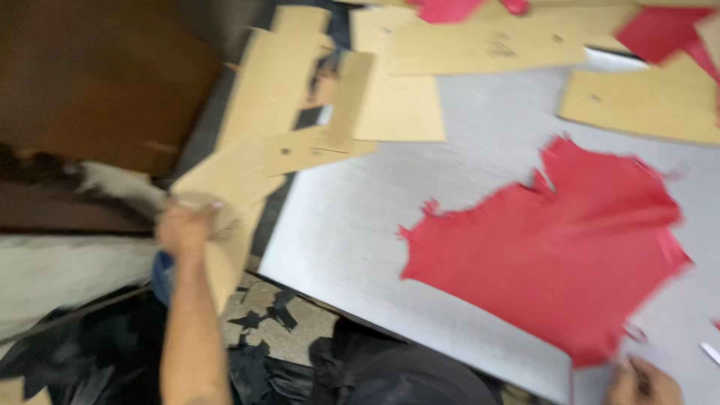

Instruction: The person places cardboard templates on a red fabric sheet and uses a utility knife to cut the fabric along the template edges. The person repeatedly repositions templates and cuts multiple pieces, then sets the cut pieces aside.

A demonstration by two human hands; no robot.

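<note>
Left hand [184,229]: cardboard template [251,142] up-right (seemingly gripped)

**Layout of the table and the pieces on it**

A table [360,225] fills the right and middle of the view. A large leather piece [555,255] lies on its near right part. Cardboard patterns [480,45] lie along the far edge, with one more [645,101] at the far right. A long cardboard piece [255,142] overhangs the left edge, held at its near end by the left hand [184,229]. The right hand [645,382] rests at the near right corner. Scraps [262,311] lie on the floor [300,330] below the near left edge.
</note>
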